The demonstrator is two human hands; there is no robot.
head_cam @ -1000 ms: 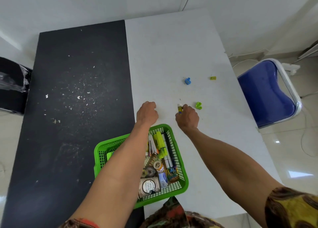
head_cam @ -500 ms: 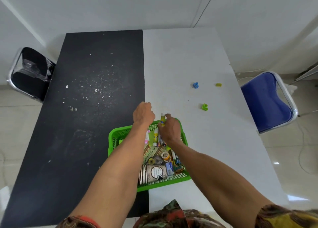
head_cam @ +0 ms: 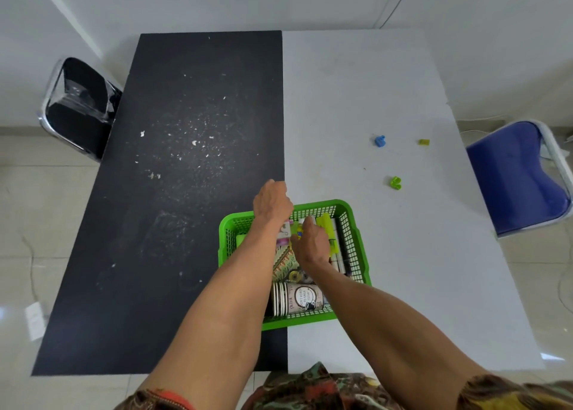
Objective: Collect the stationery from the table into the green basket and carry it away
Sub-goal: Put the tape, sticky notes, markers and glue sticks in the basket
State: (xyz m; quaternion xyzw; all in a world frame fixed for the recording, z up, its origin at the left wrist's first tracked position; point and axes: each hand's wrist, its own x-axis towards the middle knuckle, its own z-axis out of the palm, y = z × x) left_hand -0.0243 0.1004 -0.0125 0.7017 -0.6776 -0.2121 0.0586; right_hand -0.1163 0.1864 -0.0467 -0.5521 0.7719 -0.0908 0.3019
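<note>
The green basket (head_cam: 352,223) sits at the near edge where the black and white table halves meet, holding markers, tape rolls and a printed cup. My left hand (head_cam: 273,203) is curled over the basket's far-left rim. My right hand (head_cam: 311,245) is down inside the basket, pinching a small yellow-and-blue glue stick (head_cam: 298,230) among the markers. Loose on the white half lie a blue clip (head_cam: 379,141), a small yellow-green piece (head_cam: 424,142) and a green clip (head_cam: 396,183), all beyond and to the right of the basket.
The black table half (head_cam: 186,192) is dotted with white crumbs. A black chair (head_cam: 77,106) stands off the left side, a blue chair (head_cam: 521,177) off the right. A white wall runs behind the table.
My right hand carried the glue stick from the white tabletop back over the basket and lowered it inside. My left hand stayed at the far rim. The camera view shifted left.
</note>
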